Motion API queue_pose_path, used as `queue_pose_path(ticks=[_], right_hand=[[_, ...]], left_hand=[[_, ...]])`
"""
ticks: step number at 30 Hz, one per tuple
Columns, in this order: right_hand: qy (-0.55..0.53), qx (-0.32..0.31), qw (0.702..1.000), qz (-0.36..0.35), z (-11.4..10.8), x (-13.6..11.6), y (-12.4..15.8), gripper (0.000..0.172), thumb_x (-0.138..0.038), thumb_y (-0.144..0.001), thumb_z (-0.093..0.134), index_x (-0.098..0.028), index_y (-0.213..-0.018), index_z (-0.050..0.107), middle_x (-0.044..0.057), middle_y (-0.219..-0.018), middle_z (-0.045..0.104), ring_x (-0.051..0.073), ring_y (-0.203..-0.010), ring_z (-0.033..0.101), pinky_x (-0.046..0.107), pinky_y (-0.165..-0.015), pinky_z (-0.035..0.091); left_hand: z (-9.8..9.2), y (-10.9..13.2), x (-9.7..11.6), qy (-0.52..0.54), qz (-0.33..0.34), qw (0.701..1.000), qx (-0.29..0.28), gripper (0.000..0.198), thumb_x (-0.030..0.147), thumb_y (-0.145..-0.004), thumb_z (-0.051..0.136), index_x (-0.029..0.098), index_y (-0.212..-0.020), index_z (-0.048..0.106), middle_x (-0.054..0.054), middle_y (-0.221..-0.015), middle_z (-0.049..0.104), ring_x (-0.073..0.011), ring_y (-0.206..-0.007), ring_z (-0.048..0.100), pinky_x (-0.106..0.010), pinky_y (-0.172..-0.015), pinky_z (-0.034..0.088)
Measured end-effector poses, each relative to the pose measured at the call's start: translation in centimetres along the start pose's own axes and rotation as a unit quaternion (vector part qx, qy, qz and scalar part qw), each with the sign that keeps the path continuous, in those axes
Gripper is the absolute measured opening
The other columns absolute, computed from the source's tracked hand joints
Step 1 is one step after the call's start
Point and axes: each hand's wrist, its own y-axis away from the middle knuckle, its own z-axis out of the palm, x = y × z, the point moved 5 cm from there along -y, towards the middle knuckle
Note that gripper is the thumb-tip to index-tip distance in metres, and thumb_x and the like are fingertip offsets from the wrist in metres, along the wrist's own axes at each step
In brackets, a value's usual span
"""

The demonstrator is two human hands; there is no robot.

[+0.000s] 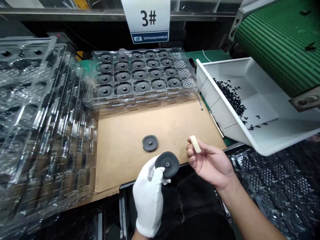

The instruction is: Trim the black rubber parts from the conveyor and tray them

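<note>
My left hand point(149, 193) wears a white glove and pinches a black round disc point(167, 164) by its edge, just off the near edge of the cardboard sheet point(120, 146). My bare right hand point(210, 161) is closed on a small cream-coloured block point(195, 144), held up beside the disc. A second black disc point(150, 143) lies flat on the cardboard, a little beyond my left hand.
A clear plastic tray point(141, 73) filled with several black discs stands at the back of the cardboard. Stacks of clear trays point(40, 123) fill the left. At the right a white bin point(250, 103) holds small black parts under a green conveyor point(280, 40). A "3#" sign point(147, 20) hangs above.
</note>
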Motion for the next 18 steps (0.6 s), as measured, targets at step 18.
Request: queue_pose_path(ticks=[18], right_hand=[[0.425, 0.126, 0.847, -0.294, 0.9, -0.8, 4.9, 0.023, -0.034, -0.087, 0.083, -0.026, -0.107, 0.076, 0.002, -0.1, 0.075, 0.016, -0.09, 0.07, 0.025, -0.079, 0.058]], left_hand=[[1.2, 1.6, 0.8, -0.022, 0.031, 0.999, -0.038, 0.022, 0.039, -0.095, 0.063, 0.022, -0.101, 0.075, 0.002, -0.077, 0.074, -0.0123, -0.06, 0.064, -0.022, -0.058, 0.054]])
